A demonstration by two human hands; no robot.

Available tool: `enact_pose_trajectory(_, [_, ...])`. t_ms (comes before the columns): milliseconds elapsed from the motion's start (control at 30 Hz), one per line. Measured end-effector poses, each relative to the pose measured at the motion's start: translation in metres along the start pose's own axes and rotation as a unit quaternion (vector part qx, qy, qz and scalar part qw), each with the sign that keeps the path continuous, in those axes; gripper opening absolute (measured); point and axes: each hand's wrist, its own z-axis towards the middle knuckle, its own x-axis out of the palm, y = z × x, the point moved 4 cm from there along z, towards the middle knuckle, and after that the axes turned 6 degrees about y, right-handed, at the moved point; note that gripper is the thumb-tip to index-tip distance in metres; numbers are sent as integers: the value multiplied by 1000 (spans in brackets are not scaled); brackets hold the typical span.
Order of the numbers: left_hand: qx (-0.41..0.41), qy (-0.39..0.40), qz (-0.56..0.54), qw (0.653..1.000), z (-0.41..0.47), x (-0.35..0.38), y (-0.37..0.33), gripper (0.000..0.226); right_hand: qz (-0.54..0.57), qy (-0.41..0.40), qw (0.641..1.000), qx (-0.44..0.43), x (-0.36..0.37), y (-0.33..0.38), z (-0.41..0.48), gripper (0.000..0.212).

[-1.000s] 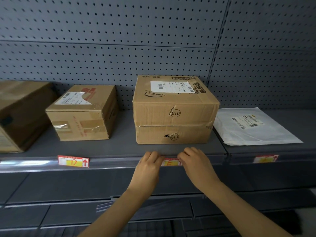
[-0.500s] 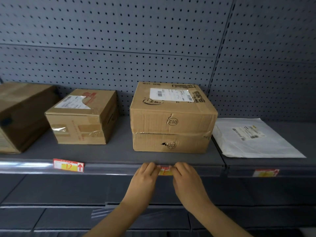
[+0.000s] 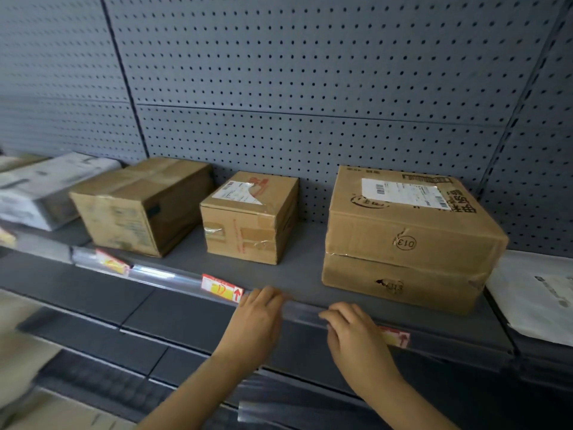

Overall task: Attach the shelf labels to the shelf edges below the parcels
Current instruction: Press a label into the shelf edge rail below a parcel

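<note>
Left of the box (image 3: 403, 240), one label (image 3: 220, 288) sits in the rail (image 3: 173, 279). Nearer the box, the left hand (image 3: 259, 318) rests on the rail, fingers together; its grip I cannot tell. Under the box, the right hand (image 3: 353, 335), fingers bent together, touches the second label (image 3: 396, 336). A sideways drag could pull it out.

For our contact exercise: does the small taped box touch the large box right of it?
Apart: head view shows bare shelf between small taped box and large box.
</note>
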Motion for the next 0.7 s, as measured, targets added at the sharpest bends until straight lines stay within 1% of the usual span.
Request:
enact_pose_trajectory(100, [-49, -20, 24, 998, -7, -27, 53, 33, 43, -7, 999, -10, 15, 34, 22, 22])
enact_pose_trajectory(167, [-66, -37, 29, 997, -9, -43, 87, 25, 59, -20, 998, -5, 25, 54, 38, 19])
enact_pose_trajectory(200, [-59, -42, 35, 997, -9, -49, 103, 22, 59, -27, 998, -2, 31, 63, 45, 18])
enact_pose_trajectory(300, [-17, -17, 33, 999, -6, -59, 136, 35, 57, -35, 998, 20, 48, 92, 68, 15])
enact_pose_trajectory(367, [19, -6, 29, 999, -3, -63, 149, 39, 56, -30, 997, 41, 56, 107, 82, 13])
enact_pose_trajectory(500, [88, 19, 14, 996, 1, -60, 165, 37, 35, -36, 996, 76, 68, 131, 101, 13])
enact_pose_trajectory(600, [116, 42, -2, 992, 3, -48, 173, 34, 15, -36, 994, 102, 75, 140, 106, 16])
enact_pose_trajectory(700, [139, 45, -31, 989, -1, -39, 176, 41, -6, -38, 992, 116, 75, 145, 108, 17])
